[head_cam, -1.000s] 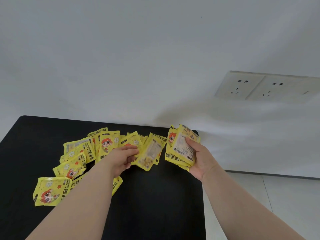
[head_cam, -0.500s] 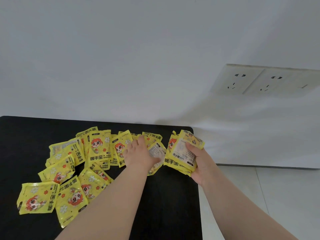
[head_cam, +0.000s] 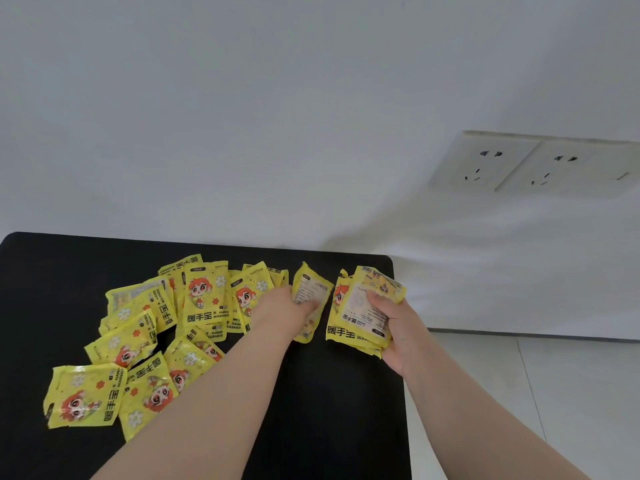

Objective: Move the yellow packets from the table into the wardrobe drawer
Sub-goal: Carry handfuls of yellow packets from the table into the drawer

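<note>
Several yellow hand-warmer packets [head_cam: 204, 299] with a red-haired cartoon figure lie scattered across the black table [head_cam: 329, 410], mostly on its left half. My left hand [head_cam: 287, 306] grips one yellow packet [head_cam: 310, 292] by its edge and holds it up, back side showing. My right hand [head_cam: 391, 317] is closed on a stack of yellow packets [head_cam: 360, 310] at the table's right edge. The wardrobe drawer is out of sight.
A white wall [head_cam: 277, 116] runs behind the table, with a double power socket [head_cam: 533, 164] on it at the right. Pale floor tiles [head_cam: 554, 393] show to the right of the table.
My left hand has taken one packet off the pile and lifted it toward the stack in my right hand. The view has shifted slightly.
</note>
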